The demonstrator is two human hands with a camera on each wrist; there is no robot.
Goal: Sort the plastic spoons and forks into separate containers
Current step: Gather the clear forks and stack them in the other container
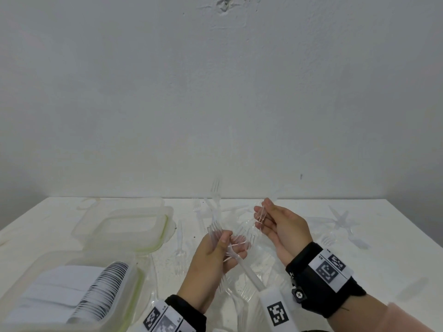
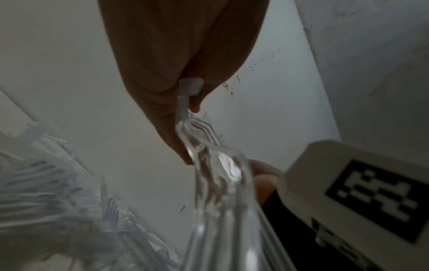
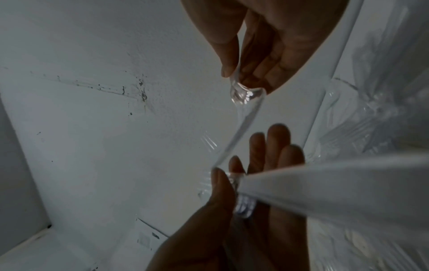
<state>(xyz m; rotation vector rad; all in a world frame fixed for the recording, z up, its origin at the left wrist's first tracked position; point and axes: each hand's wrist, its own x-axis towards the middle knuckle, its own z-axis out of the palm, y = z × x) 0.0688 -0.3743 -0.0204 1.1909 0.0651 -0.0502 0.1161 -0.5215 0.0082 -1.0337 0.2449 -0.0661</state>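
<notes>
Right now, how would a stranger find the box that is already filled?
Start at the white table and go to its near left corner. There sits a clear plastic container with a green seal, packed with a neat white row; the similar container behind it looks empty.

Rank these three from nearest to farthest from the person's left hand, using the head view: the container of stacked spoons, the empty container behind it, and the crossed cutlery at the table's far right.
From the left hand:
1. Container of stacked spoons, near left corner.
2. Empty container, left, farther back; close to the first, hard to separate.
3. Crossed cutlery, far right, clearly farthest.
</notes>
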